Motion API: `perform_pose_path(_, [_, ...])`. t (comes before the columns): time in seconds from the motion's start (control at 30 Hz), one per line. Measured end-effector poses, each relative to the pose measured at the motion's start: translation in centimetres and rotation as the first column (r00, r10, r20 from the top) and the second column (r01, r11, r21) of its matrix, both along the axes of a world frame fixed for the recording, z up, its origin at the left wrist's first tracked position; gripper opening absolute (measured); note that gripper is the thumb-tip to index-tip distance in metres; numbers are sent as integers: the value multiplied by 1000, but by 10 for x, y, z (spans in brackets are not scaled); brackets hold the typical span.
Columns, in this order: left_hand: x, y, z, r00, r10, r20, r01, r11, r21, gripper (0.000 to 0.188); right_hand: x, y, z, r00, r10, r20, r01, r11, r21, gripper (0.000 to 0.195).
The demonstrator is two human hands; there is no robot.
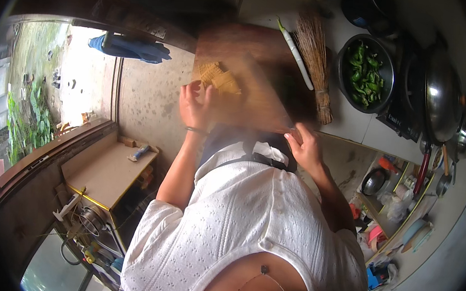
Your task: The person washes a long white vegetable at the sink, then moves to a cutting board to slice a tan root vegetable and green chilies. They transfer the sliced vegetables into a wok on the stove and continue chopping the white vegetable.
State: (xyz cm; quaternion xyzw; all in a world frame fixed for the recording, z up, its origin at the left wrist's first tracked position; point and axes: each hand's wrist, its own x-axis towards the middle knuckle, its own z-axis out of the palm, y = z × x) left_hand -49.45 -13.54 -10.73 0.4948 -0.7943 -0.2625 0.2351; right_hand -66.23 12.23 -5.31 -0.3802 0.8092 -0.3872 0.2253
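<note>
A wooden cutting board [239,41] lies before me, with yellow textured food pieces [219,78], perhaps dried tofu, on its left part. My left hand [195,105] is at the board's near left edge, fingers apart and slightly curled. Its fingertips are close to the food; whether they touch it is unclear. My right hand [306,148] grips a broad-bladed knife at the board's near right corner. The blade [269,86] slants up and left across the board and looks blurred; the handle is mostly hidden in my fingers.
Right of the board lie a white, green-tipped stick-like object [295,52] and a bundled twig brush [313,60]. A metal bowl [341,78] of green peppers [366,74] stands beside a cooker [402,115] and a wok [442,94]. A hammer [139,153] rests on a left-hand cabinet [104,167].
</note>
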Motion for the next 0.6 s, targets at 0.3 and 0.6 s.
perform_pose_path(0.3, [-22,22,-6,952,-155,265,199,968,-150,99,-15,23,-20,979,-194,-68,198,979,47,34])
perform_pose_path(0.6, [-47,35,-7,965,-125,231,157,980,-126,111,-10,1,-5,990,-78,-114,86,994,67,32])
